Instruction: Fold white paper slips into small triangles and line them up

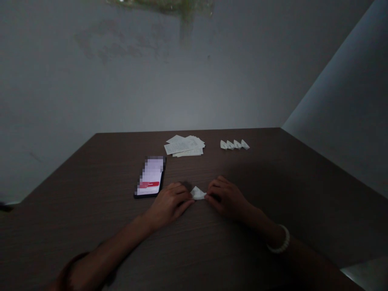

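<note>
Because it appears to be made of thin paper, the small folded piece (197,193) can be judged very light, easily bent and quickly creased. It is found to the right of the phone (151,176), roughly level with that phone's near end, and whether it is rested on the table (194,252) or slightly raised cannot be told. Its left end is pinched by the fingers of the left hand (172,201), which are drawn together with almost no gap at the tips; its right end is nipped between the thumb and fingertips of the right hand (227,198), whose fingers are curled. Between the two grips, a pointed peak is left uncovered. Little slip is to be expected from dry paper, but a tear or a stray crease could be caused by a hard pull, so the narrow ends are best taken lightly and the peak is best left unsqueezed. Beyond the phone and to its right, a loose pile of paper slips (185,145) is spread, whose single sheets are best lifted by a free edge. Farther right of the phone, a row of four folded papers (234,144) is set out; being small and light, these could easily be nudged askew.
</note>
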